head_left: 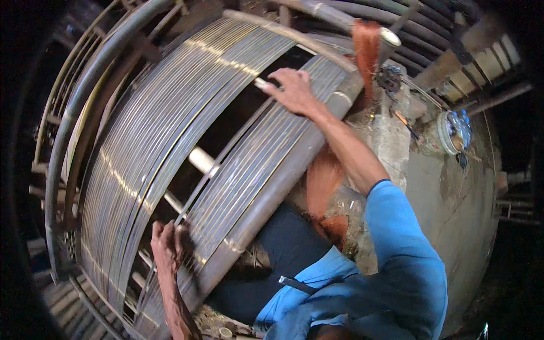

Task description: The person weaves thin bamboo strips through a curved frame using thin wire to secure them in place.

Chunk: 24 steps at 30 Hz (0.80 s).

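A long, narrow dark strip runs slantwise along the edge of the nearer band of thin strands. My left hand is closed around its lower end, fingers curled and partly in shadow. Farther up, my right hand reaches over the strip's upper end with fingers apart. Its fingertips come close to a pale rod that crosses the gap between the two bands. Beyond that gap, a wider sheet of thin grey and yellow strands is stretched over the frame.
A thick roller lies before my lap. Poles border the frame at left. Reddish fibres hang from a post at the upper right; more fibres lie below. A bucket with bottles stands on the right-hand floor.
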### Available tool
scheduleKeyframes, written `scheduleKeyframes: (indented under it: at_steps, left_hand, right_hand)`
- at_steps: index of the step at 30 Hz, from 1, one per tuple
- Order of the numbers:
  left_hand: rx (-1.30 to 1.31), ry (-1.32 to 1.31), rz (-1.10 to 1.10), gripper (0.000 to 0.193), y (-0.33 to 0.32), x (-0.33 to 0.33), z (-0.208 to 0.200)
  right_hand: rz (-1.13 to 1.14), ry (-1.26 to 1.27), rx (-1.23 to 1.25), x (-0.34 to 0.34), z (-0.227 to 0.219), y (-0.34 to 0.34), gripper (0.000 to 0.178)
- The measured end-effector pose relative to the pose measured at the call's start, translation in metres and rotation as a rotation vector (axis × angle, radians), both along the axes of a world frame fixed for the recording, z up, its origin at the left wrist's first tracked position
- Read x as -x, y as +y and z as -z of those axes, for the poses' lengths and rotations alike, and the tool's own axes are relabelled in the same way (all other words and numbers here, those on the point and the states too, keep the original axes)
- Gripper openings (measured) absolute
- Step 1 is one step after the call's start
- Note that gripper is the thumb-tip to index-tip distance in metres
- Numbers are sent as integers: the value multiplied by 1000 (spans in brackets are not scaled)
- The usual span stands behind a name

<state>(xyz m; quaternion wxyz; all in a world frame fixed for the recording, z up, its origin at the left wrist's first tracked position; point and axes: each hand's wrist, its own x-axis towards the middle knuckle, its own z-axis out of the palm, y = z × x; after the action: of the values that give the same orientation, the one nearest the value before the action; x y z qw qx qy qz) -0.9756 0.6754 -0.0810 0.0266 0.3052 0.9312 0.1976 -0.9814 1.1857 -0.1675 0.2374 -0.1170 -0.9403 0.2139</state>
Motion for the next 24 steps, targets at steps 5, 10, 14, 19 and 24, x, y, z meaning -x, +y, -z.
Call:
scheduleKeyframes:
  at_steps: [5, 10, 14, 19, 24]
  left_hand:
    - [82, 165, -21, 29, -11, -9, 0]
    - [-119, 276, -179, 28, -16, -18, 16]
    - [-293, 280, -67, 18, 44, -28, 10]
    - [-481, -95, 62, 39, 154, -47, 14]
    - [-969, -811, 226, 54, 254, -53, -13]
  right_hand:
    - [97, 131, 9, -26, -4, -16, 53]
    - [146, -30, -118, -94, -18, -36, 46]
    - [204, 5, -133, -111, -17, -35, 33]
    - [38, -66, -21, -106, -30, -41, 24]
    - [-511, 279, 233, -97, -119, -97, 21]
